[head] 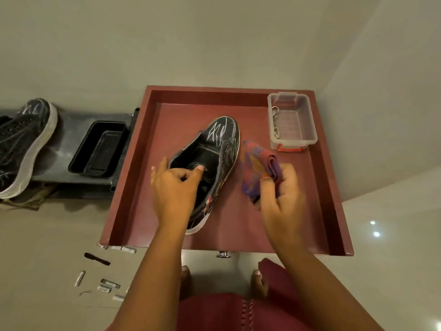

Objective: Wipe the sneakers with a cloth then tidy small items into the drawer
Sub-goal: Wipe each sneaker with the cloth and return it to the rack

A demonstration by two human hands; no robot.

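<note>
My arms are bare, no sleeves; my feet (259, 284) bare too; dark red garment (214, 311) with stitched seam.

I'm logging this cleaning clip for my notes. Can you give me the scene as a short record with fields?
setting: red drawer pulled open over a pale floor
left hand: at the opening of the black sneaker lying in the drawer
right hand: holding a folded red-purple cloth beside the sneaker
also in drawer: clear plastic box
outside drawer: second sneaker and black tray on the left
floor: small items not yet put away
</note>
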